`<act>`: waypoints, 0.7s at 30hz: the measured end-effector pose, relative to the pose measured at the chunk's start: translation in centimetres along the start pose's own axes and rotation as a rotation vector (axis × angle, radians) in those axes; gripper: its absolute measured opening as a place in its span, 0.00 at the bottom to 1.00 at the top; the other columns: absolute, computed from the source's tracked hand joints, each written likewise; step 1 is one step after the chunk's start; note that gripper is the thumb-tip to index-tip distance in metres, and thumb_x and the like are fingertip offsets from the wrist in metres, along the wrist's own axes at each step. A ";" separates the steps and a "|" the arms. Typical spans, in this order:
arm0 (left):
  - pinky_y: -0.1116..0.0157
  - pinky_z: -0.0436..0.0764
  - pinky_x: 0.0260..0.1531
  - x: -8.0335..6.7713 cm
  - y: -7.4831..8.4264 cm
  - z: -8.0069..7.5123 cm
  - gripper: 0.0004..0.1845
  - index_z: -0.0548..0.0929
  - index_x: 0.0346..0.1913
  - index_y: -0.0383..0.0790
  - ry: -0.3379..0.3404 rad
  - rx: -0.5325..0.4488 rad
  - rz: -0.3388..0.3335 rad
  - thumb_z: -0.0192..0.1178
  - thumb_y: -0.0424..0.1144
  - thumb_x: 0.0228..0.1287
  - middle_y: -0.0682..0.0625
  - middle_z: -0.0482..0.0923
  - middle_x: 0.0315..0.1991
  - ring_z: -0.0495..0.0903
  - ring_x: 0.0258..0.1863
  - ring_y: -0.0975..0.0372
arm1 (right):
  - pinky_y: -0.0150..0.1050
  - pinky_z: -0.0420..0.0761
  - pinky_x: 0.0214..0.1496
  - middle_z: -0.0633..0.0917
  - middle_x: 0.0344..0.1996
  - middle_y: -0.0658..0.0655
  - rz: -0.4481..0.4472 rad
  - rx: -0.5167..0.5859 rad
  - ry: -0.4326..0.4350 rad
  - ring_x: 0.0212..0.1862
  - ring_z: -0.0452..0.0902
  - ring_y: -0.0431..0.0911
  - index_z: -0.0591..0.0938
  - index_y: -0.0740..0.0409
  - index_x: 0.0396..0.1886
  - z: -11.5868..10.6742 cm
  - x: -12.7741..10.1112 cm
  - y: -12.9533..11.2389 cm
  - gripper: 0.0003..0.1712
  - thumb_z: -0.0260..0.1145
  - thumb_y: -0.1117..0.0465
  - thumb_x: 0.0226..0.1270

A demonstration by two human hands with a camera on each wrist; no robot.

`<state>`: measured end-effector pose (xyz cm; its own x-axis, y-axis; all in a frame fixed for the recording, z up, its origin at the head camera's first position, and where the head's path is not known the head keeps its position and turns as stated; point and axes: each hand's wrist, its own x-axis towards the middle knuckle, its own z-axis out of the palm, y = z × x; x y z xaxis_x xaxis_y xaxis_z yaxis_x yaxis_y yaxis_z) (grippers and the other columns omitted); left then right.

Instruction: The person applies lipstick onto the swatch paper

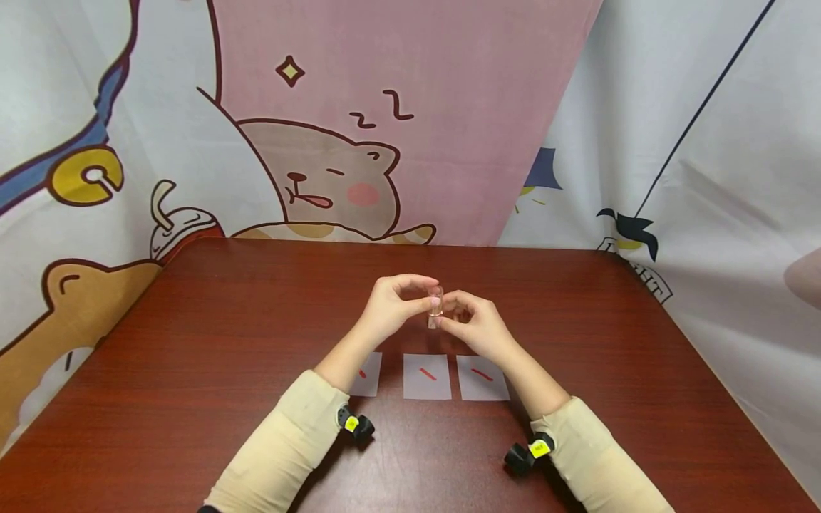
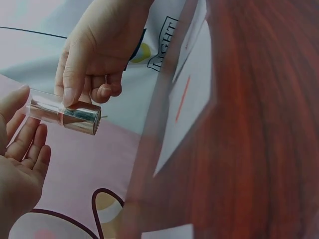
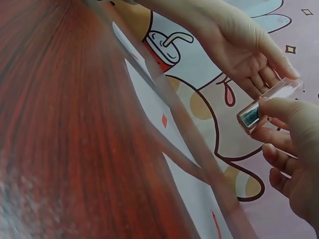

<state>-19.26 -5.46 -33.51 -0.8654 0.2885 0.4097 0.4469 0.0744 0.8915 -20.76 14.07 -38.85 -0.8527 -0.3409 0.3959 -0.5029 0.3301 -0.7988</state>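
Note:
A small lipstick tube [image 1: 435, 311] with a clear cap and a shiny rose-gold base is held up above the table between both hands. My left hand [image 1: 391, 306] pinches the clear cap end between thumb and fingers. Lower down, the thumb and fingers of my right hand [image 1: 479, 326] grip the metallic base [image 2: 82, 118]. In the right wrist view the base end [image 3: 247, 118] points down toward the table, tilted, and the cap is partly behind the fingers.
Three white paper squares lie in a row on the brown wooden table [image 1: 256, 320]: a left one [image 1: 370, 386] partly behind the left forearm, a middle one [image 1: 417, 388] and a right one [image 1: 471, 388]. Each bears a red stroke. A cartoon-printed curtain [image 1: 462, 142] hangs behind the table.

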 end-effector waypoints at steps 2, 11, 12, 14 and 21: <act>0.59 0.79 0.44 0.0 -0.2 0.0 0.13 0.83 0.43 0.23 -0.007 -0.005 -0.001 0.67 0.25 0.55 0.36 0.84 0.38 0.82 0.43 0.50 | 0.34 0.71 0.27 0.84 0.29 0.52 0.013 -0.015 -0.007 0.28 0.72 0.45 0.84 0.57 0.39 0.0 0.0 0.2 0.12 0.74 0.67 0.55; 0.58 0.78 0.45 -0.1 -1.3 -0.1 0.12 0.83 0.44 0.23 -0.066 -0.021 -0.059 0.66 0.24 0.56 0.35 0.83 0.39 0.80 0.45 0.46 | 0.33 0.72 0.26 0.82 0.25 0.49 0.041 -0.089 -0.039 0.27 0.72 0.43 0.84 0.57 0.37 0.2 -0.2 0.7 0.11 0.75 0.64 0.53; 0.55 0.78 0.46 -0.1 -1.4 -0.1 0.12 0.83 0.44 0.23 -0.071 -0.026 -0.062 0.66 0.24 0.55 0.34 0.83 0.39 0.80 0.45 0.45 | 0.33 0.72 0.27 0.82 0.25 0.50 0.048 -0.097 -0.041 0.27 0.73 0.44 0.84 0.58 0.37 0.2 -0.2 0.3 0.11 0.75 0.65 0.54; 0.52 0.78 0.46 0.1 -2.6 0.0 0.13 0.83 0.44 0.25 -0.073 -0.026 -0.062 0.68 0.26 0.55 0.36 0.83 0.39 0.80 0.45 0.47 | 0.33 0.71 0.27 0.84 0.27 0.51 0.059 -0.099 -0.050 0.28 0.72 0.44 0.84 0.59 0.37 0.3 -0.3 0.4 0.11 0.75 0.64 0.54; 0.52 0.77 0.47 0.6 -5.5 0.1 0.14 0.85 0.43 0.31 -0.080 -0.005 -0.064 0.71 0.30 0.52 0.45 0.85 0.37 0.81 0.42 0.56 | 0.33 0.71 0.25 0.85 0.29 0.48 0.100 -0.101 -0.088 0.27 0.72 0.43 0.83 0.56 0.36 0.4 -0.3 1.3 0.11 0.75 0.62 0.54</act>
<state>-22.19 -5.61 -38.17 -0.8713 0.3585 0.3351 0.3896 0.0901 0.9166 -21.14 14.26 -40.18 -0.8856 -0.3764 0.2720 -0.4318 0.4518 -0.7806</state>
